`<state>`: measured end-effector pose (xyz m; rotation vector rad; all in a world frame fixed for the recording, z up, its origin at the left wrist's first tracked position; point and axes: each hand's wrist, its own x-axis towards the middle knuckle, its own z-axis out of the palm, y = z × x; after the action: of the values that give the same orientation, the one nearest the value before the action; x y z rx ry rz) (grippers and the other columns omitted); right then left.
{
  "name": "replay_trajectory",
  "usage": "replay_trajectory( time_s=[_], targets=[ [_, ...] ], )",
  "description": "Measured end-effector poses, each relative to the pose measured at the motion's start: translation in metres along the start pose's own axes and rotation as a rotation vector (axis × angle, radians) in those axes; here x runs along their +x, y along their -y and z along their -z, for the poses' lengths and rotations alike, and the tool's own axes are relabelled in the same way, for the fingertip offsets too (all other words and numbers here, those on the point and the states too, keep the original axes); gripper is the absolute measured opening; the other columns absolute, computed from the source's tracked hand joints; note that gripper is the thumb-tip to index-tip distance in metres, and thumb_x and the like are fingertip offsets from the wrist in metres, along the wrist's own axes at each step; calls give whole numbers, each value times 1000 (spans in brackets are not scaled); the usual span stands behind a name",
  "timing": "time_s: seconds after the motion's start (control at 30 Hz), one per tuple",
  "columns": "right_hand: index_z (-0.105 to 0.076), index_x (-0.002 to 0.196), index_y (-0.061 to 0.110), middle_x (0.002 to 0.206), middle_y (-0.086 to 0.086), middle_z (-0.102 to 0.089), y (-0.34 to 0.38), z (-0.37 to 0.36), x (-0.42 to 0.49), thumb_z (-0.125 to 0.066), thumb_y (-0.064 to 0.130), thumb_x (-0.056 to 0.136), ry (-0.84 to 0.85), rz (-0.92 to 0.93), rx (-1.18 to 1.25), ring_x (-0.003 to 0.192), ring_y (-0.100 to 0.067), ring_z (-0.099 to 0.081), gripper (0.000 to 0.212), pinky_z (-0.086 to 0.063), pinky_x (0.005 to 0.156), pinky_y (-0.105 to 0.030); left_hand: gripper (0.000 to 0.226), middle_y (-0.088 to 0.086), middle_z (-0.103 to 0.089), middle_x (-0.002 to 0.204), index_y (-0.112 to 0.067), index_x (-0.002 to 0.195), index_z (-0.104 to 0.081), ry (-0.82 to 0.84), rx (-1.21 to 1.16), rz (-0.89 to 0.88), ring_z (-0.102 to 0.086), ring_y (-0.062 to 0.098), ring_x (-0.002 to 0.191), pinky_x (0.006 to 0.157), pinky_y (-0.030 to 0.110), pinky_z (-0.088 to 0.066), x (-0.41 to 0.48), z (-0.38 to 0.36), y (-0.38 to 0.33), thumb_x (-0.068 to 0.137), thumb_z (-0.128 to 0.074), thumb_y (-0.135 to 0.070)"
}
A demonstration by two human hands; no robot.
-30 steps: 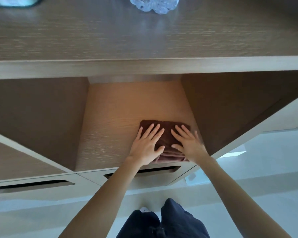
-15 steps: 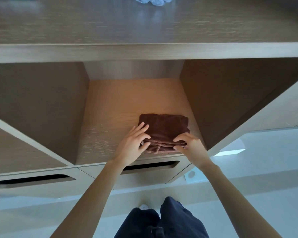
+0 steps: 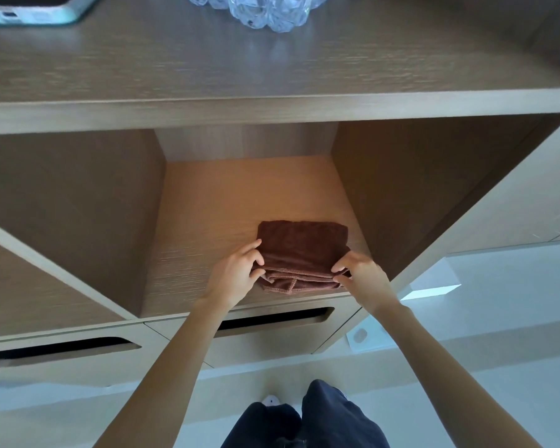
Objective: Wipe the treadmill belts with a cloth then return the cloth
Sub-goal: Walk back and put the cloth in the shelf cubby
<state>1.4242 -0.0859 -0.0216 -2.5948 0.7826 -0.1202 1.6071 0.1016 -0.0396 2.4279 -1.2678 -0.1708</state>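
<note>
Wood tabletop [image 3: 337, 59] across top. Teal-cased device [image 3: 36, 11] upper left, clear knobbly glass piece [image 3: 265, 11] top centre, both cropped. Open cubby [image 3: 207, 205] mid-frame, slotted drawer fronts [image 3: 78, 363] below. Pale floor [image 3: 498, 302] lower right, dark trousers [image 3: 320, 421] bottom centre.

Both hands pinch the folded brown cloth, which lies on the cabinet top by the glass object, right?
Wrong place. In the head view the left hand and right hand do pinch the cloth, but it lies inside the open compartment under the cabinet top.

Both bare arms extended forward. Left hand [image 3: 236, 273] pinches cloth [image 3: 301, 247] at near-left corner; right hand [image 3: 359, 276] pinches near-right corner.
</note>
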Motion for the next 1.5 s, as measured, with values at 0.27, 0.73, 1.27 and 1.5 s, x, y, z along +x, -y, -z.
replay_trajectory(
  time_s=[0.27,0.73,1.27,1.5],
  targets=[
    [-69,76,10,77,-6,-64,1,9,-26,-73,-2,76,-221,244,-104,70,-24,-63,12,-51,52,-27,11,-1,-62,84,-10,74,-62,-204,16,-267,-58,15,79,47,27,-49,-32,7,-6,78,-70,-4],
    [-3,151,15,159,-9,3,3,-19,13,-31,52,97,88,155,-273,146,-22,10,71,4,118,-35,62,-5,10,157,-26,149,1,131,140,-85,18,11,141,117,35,8,10,-34,-21,98,-24,-49],
    [0,150,9,159,-12,9,3,-19,32,-20,54,98,247,35,-372,145,-21,15,72,11,116,-37,63,2,8,158,-24,150,-4,170,245,53,14,16,144,116,43,10,40,-34,-38,96,-19,-54],
    [-34,144,7,156,-5,-17,17,-38,-45,-28,40,102,59,214,-123,146,-20,-6,54,5,117,-29,53,7,-27,152,-13,144,-33,-8,169,-108,-24,24,141,111,48,-20,-50,-45,-55,97,-28,-38]
  ],
)
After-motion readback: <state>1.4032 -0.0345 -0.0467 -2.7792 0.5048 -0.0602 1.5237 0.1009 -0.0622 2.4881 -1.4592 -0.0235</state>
